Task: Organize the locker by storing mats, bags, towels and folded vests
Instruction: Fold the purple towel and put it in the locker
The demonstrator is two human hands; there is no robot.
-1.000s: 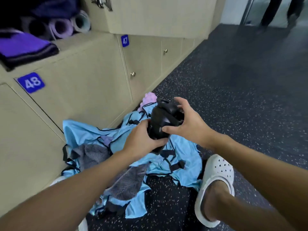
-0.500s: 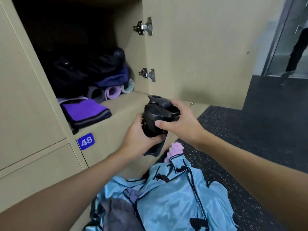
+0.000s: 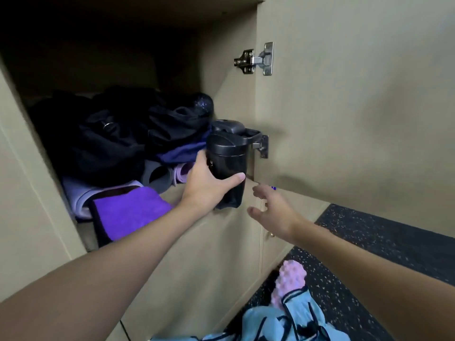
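Note:
My left hand (image 3: 206,185) grips a black bottle (image 3: 227,163) with a flip lid, upright at the open locker's front right corner, its base at the shelf edge (image 3: 172,193). My right hand (image 3: 270,207) hangs just right of the bottle with fingers spread, holding nothing. Inside the locker lie black bags (image 3: 110,134), a folded purple towel (image 3: 128,210), rolled grey and lilac mats (image 3: 167,175) and a pale lilac roll (image 3: 78,195). Light blue vests (image 3: 278,321) lie on the floor at the bottom.
The locker door (image 3: 357,107) stands open to the right, with two metal hinges (image 3: 258,59). A pink knobbly roller (image 3: 290,279) lies on the dark speckled floor (image 3: 381,242) against the lower lockers. The locker's upper part is dark.
The bottle rose from above the vests on the floor to the locker opening. My right hand let go of it and drew back; my left hand alone holds it now.

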